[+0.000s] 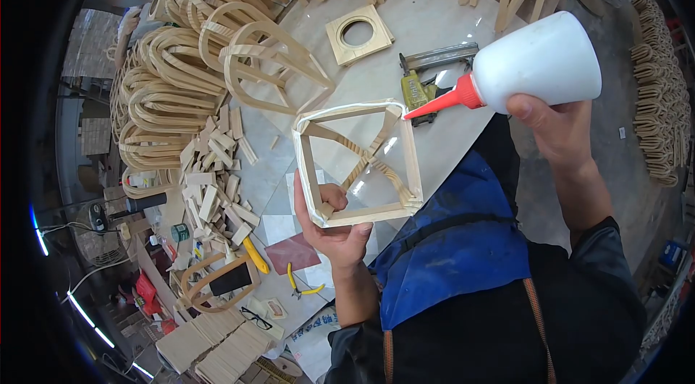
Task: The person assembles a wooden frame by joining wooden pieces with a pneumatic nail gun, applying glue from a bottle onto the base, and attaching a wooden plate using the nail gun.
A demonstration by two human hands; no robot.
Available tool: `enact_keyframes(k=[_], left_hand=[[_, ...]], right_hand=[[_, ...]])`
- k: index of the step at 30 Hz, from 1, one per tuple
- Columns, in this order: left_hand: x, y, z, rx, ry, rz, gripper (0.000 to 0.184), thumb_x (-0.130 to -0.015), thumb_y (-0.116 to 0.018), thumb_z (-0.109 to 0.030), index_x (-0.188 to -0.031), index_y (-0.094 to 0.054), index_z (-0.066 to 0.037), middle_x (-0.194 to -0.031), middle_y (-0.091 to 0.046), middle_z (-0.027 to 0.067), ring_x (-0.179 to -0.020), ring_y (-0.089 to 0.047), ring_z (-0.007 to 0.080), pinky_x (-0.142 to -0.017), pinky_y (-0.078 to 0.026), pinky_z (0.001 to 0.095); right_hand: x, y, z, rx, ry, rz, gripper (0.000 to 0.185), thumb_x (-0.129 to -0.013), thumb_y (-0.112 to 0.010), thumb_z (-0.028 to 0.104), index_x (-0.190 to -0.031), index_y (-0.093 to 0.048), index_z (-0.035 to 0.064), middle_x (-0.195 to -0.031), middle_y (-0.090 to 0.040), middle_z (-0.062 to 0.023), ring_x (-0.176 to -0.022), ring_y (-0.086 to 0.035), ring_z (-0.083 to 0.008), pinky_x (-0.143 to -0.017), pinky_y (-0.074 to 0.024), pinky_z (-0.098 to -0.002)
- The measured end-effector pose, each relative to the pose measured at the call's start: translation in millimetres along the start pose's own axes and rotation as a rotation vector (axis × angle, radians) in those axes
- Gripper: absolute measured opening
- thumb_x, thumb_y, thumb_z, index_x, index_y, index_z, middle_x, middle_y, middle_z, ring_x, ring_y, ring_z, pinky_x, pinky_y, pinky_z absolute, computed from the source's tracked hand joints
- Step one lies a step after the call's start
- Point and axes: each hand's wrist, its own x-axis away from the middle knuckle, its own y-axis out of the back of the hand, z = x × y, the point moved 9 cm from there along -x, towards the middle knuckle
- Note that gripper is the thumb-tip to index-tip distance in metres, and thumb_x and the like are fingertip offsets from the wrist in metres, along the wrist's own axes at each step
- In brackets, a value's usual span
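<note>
My left hand point(337, 235) is closed around the lower left corner of a square wooden frame point(412, 163) with crossed struts inside. A line of white glue point(298, 152) runs along its top and left edges. My right hand point(561, 131) grips a white glue bottle point(539, 58), tilted so its red nozzle point(441, 103) points left and down. The nozzle tip is at the frame's upper right corner, at or very near the wood. Behind the nozzle, a clamp point(416, 87) lies on the table.
Bent-wood frames point(174, 58) crowd the table's point(449, 15) far and left sides. A wooden block with a round hole point(357, 33) sits at the back. Small wood offcuts point(210, 203), a yellow utility knife point(255, 255), pliers point(300, 286) and glasses point(256, 318) lie left.
</note>
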Motion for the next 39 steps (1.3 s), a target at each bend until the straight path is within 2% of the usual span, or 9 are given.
enact_keyframes(k=[4, 9, 23, 24, 28, 33, 34, 38, 39], left_hand=[[1, 1, 0, 0.014, 0.001, -0.012, 0.118, -0.075, -0.097, -0.037, -0.169, -0.035, -0.001, -0.089, -0.056, 0.0019, -0.083, -0.053, 0.0148, -0.081, -0.046, 0.0292], [2, 1, 1, 0.022, 0.0, -0.025, 0.118, -0.076, -0.097, -0.038, -0.169, -0.035, -0.001, -0.088, -0.056, 0.0021, -0.083, -0.053, 0.0145, -0.08, -0.046, 0.0292], [3, 2, 4, 0.026, 0.067, -0.057, 0.131, -0.066, -0.105, -0.046, -0.17, -0.036, -0.005, -0.089, -0.056, -0.0004, -0.082, -0.053, 0.0128, -0.079, -0.045, 0.0273], [3, 2, 3, 0.025, 0.069, -0.061, 0.131, -0.066, -0.105, -0.046, -0.17, -0.036, -0.005, -0.089, -0.056, -0.0004, -0.082, -0.053, 0.0128, -0.079, -0.045, 0.0273], [2, 2, 3, 0.029, 0.08, -0.073, 0.131, -0.066, -0.105, -0.046, -0.17, -0.036, -0.006, -0.089, -0.056, -0.0007, -0.082, -0.053, 0.0124, -0.079, -0.045, 0.0267], [3, 2, 3, 0.041, 0.088, -0.073, 0.131, -0.065, -0.105, -0.045, -0.17, -0.036, -0.006, -0.089, -0.056, -0.0005, -0.082, -0.053, 0.0122, -0.079, -0.044, 0.0265], [2, 2, 3, 0.039, 0.089, -0.075, 0.131, -0.065, -0.105, -0.045, -0.17, -0.036, -0.006, -0.089, -0.056, -0.0005, -0.082, -0.053, 0.0122, -0.079, -0.044, 0.0265], [2, -2, 3, 0.044, 0.085, -0.047, 0.131, -0.065, -0.106, -0.044, -0.17, -0.036, -0.006, -0.089, -0.056, -0.0004, -0.082, -0.052, 0.0121, -0.079, -0.044, 0.0265], [2, -2, 2, 0.042, 0.084, -0.05, 0.131, -0.065, -0.106, -0.044, -0.17, -0.036, -0.006, -0.089, -0.056, -0.0004, -0.082, -0.052, 0.0121, -0.079, -0.044, 0.0265]], right_hand=[[8, 1, 2, 0.015, -0.003, 0.015, 0.053, -0.082, -0.09, -0.001, -0.131, -0.068, 0.0005, -0.11, -0.081, -0.0147, -0.093, -0.08, -0.0239, -0.087, -0.0651, -0.0342], [21, 2, -2, 0.086, -0.136, 0.065, 0.067, -0.087, -0.091, 0.01, -0.144, -0.057, 0.0016, -0.115, -0.075, -0.0125, -0.099, -0.073, -0.0241, -0.093, -0.0579, -0.0377], [51, 7, 3, 0.159, -0.24, 0.03, 0.104, -0.069, -0.104, 0.044, -0.149, -0.051, 0.0021, -0.137, -0.061, -0.0215, -0.11, -0.071, -0.0319, -0.092, -0.0603, -0.0433], [51, 8, 2, 0.158, -0.242, 0.034, 0.104, -0.069, -0.104, 0.044, -0.149, -0.051, 0.0021, -0.137, -0.061, -0.0215, -0.11, -0.071, -0.0319, -0.092, -0.0603, -0.0433], [53, 0, 13, 0.215, 0.025, 0.141, 0.108, -0.065, -0.105, 0.047, -0.147, -0.051, 0.0026, -0.133, -0.062, -0.0196, -0.111, -0.072, -0.0326, -0.091, -0.0615, -0.0449], [58, -3, 9, 0.153, -0.075, 0.126, 0.11, -0.061, -0.106, 0.049, -0.144, -0.051, 0.0032, -0.129, -0.061, -0.0176, -0.111, -0.072, -0.0323, -0.092, -0.0618, -0.0456], [57, -3, 10, 0.151, -0.075, 0.128, 0.11, -0.061, -0.106, 0.049, -0.144, -0.051, 0.0032, -0.129, -0.061, -0.0176, -0.111, -0.072, -0.0323, -0.092, -0.0618, -0.0456], [49, -25, 23, 0.0, 0.007, 0.367, 0.106, -0.058, -0.105, 0.012, -0.149, -0.052, 0.0054, -0.138, -0.065, -0.0165, -0.119, -0.07, -0.0308, -0.104, -0.0614, -0.0431], [50, -26, 23, -0.002, 0.007, 0.369, 0.106, -0.058, -0.105, 0.012, -0.149, -0.052, 0.0054, -0.138, -0.065, -0.0165, -0.119, -0.07, -0.0308, -0.104, -0.0614, -0.0431]])
